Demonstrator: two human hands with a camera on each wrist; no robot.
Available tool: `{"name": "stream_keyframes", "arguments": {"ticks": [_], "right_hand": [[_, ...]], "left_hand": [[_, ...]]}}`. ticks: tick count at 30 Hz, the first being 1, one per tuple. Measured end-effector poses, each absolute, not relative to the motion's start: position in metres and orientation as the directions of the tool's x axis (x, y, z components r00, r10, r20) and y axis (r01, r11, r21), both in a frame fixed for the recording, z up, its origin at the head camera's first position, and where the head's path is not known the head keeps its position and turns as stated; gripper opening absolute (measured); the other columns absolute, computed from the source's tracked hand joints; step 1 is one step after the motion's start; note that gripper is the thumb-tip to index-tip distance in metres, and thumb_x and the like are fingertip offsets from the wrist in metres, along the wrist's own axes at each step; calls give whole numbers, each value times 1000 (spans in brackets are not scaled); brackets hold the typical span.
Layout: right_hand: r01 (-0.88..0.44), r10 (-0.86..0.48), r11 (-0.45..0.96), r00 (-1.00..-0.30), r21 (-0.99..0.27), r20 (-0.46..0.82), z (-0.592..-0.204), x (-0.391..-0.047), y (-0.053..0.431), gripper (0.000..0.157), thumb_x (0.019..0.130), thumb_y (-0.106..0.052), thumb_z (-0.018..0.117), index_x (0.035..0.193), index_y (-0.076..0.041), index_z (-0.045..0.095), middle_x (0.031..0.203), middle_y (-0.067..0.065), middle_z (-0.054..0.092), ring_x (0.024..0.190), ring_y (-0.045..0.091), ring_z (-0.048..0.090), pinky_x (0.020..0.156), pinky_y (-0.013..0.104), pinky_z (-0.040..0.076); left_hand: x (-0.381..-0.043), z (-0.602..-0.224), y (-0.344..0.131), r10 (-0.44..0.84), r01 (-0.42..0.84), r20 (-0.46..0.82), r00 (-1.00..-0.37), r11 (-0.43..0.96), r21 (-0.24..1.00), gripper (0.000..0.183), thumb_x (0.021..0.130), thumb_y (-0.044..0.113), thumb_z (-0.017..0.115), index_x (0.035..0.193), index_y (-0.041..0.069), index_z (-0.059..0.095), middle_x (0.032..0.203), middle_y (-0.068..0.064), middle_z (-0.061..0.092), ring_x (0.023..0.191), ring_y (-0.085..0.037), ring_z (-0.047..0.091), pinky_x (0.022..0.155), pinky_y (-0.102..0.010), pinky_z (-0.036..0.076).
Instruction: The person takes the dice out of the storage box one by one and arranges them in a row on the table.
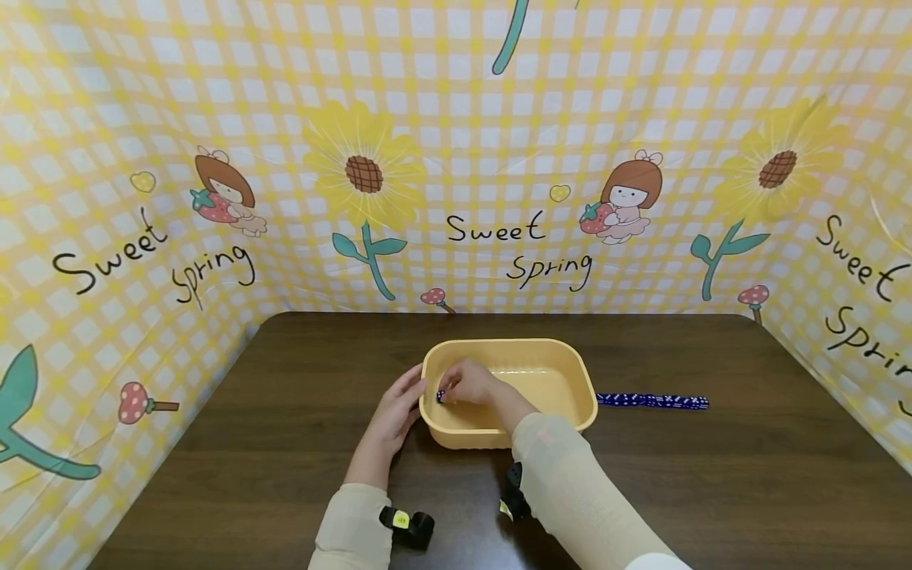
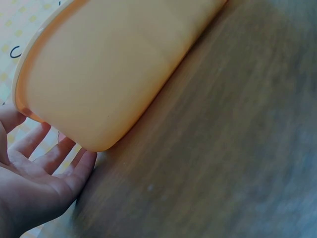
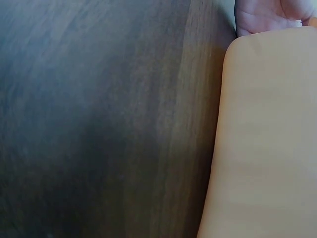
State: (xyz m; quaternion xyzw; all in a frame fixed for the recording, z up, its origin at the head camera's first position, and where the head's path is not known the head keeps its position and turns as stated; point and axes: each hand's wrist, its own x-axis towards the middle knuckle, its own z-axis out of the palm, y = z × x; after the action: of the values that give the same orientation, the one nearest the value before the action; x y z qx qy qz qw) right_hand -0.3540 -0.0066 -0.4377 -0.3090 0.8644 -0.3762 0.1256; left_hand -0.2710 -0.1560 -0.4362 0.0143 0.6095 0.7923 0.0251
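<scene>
A yellow plastic basin [image 1: 492, 438] stands on the dark wooden table. My right hand [image 1: 470, 381] reaches over its near rim and pinches a small blue die [image 1: 440, 397] with white dots, low inside the left end. My left hand [image 1: 395, 408] rests against the outside of the basin's left end. In the left wrist view that left hand [image 2: 39, 183] has its fingers spread and loosely bent along the end of the basin [image 2: 109, 64]. Only the basin's outer wall [image 3: 267, 124] and part of the left hand [image 3: 262, 15] show in the right wrist view; the right hand is hidden there.
A straight row of blue dice [image 1: 651, 401] with white dots runs along the table [image 1: 712, 491] from the basin's right end. A yellow checked cloth [image 1: 470, 142] with flowers and lettering hangs behind and at both sides of the table.
</scene>
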Motion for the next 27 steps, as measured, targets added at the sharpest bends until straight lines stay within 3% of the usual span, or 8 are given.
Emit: {"name": "stream_keyframes", "arguments": {"ticks": [5, 17, 27], "right_hand": [[-432, -609, 551, -793, -714, 11, -414, -331, -6, 6, 73, -4, 66, 78, -1, 66, 70, 5, 61, 59, 9, 48, 54, 20, 39], [-428, -606, 550, -795, -717, 10, -407, -328, -3, 6, 75, -3, 64, 79, 0, 66, 68, 2, 62, 56, 5, 46, 53, 18, 38], [-460, -612, 540, -789, -704, 46, -401, -329, 2, 7, 77, -3, 62, 82, 0, 66, 76, 3, 64, 63, 5, 48, 60, 18, 40]], "left_hand": [[-269, -430, -155, 50, -76, -65, -997, -272, 959, 43, 90, 12, 45, 130, 1, 34, 130, -18, 34, 114, -31, 35, 88, -43, 31], [-270, -433, -154, 42, -69, -60, -997, -270, 960, 41, 90, 10, 44, 130, 2, 36, 130, -17, 35, 112, -30, 38, 87, -42, 33], [-270, -433, -155, 41, -70, -61, -997, -279, 958, 42, 90, 9, 44, 130, 2, 35, 130, -17, 34, 112, -30, 37, 87, -43, 32]]}}
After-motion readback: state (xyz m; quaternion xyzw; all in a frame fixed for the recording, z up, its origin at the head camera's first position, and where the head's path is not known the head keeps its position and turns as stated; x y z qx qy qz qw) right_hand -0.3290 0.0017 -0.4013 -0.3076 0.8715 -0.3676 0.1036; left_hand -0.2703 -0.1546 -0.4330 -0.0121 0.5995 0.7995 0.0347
